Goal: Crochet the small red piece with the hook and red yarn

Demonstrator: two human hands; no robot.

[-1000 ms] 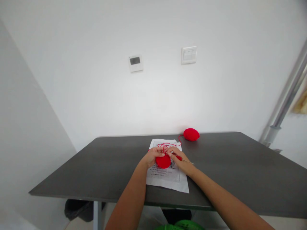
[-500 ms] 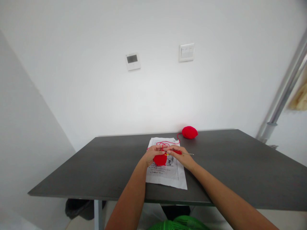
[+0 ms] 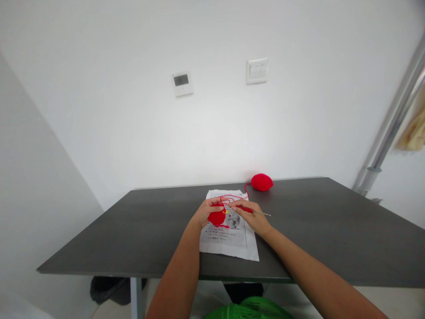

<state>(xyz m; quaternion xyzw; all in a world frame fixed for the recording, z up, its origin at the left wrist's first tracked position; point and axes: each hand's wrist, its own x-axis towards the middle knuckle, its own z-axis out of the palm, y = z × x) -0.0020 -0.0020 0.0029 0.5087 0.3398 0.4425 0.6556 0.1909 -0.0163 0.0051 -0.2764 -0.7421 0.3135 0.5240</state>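
My left hand [image 3: 205,212] is closed on a round red crochet piece [image 3: 217,216], thumb in front of it. A yellow stitch marker [image 3: 226,212] sits at the piece's right edge, and a short red tail hangs at its bottom. Between the fingers of my right hand [image 3: 255,214] is a crochet hook [image 3: 262,213] with a red grip; its metal end sticks out to the right. The hook's other tip, near the piece, is too small to make out. Red yarn [image 3: 236,196] runs from my left fingers back to the red yarn ball [image 3: 262,182].
Under my hands a printed paper sheet [image 3: 229,246] lies on the dark table [image 3: 149,235]. The white wall behind carries a thermostat [image 3: 182,83] and a light switch [image 3: 256,71]. A black-lined bin [image 3: 111,289] stands below at left, and something green and perforated [image 3: 249,309] is below the front edge.
The hands have moved slightly apart: my left hand shifted left with the crochet piece, and the short tail now shows below it. The right hand still holds the hook.
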